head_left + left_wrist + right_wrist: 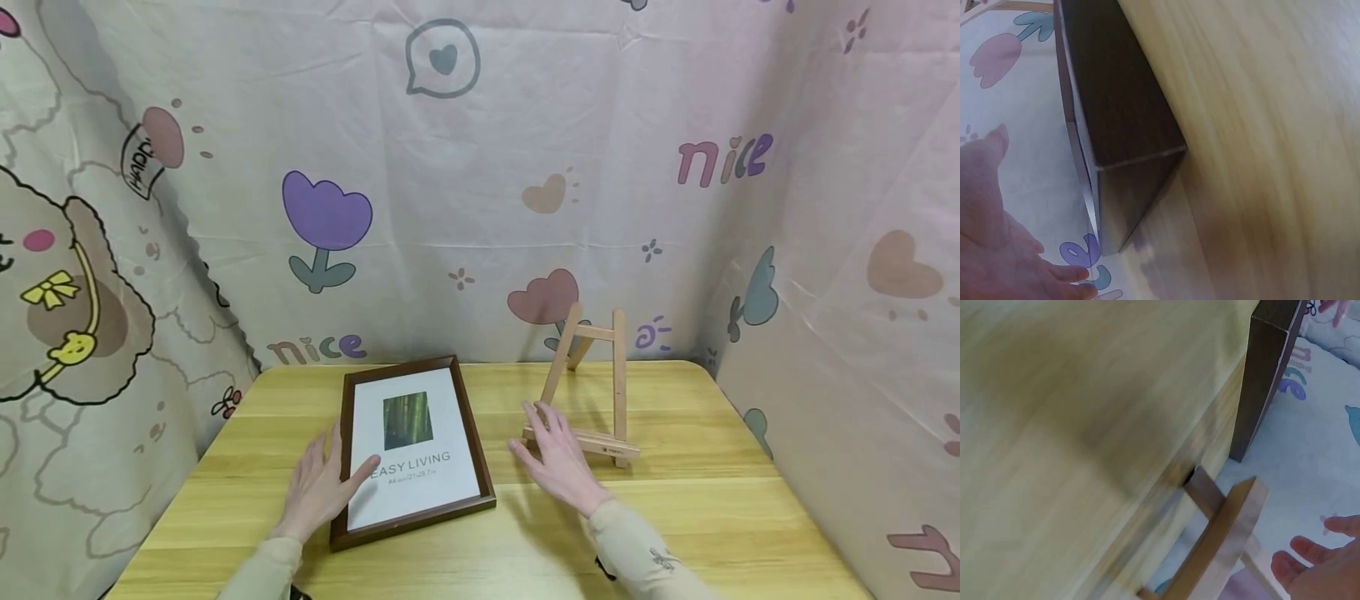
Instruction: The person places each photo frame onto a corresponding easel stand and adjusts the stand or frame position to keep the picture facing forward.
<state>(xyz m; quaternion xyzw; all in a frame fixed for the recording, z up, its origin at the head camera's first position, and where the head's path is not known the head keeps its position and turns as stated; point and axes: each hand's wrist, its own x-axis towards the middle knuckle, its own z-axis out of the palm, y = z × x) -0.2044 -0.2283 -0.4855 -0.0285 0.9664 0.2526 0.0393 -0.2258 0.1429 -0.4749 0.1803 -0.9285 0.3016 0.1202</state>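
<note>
A dark brown picture frame lies face up on the left half of the table, its white insert reading "EASY LIVING" under a small green forest picture. My left hand hovers at the frame's left edge, fingers extended and thumb over the insert. In the left wrist view that hand shows apart from the frame's side. To the right stands a small wooden easel. My right hand is spread over the left end of its ledge. The right wrist view has the fingers beside the ledge, gripping nothing.
The light wooden table ends at a back edge against a printed cloth, which also hangs along both sides. A strip of tabletop separates the frame from the easel.
</note>
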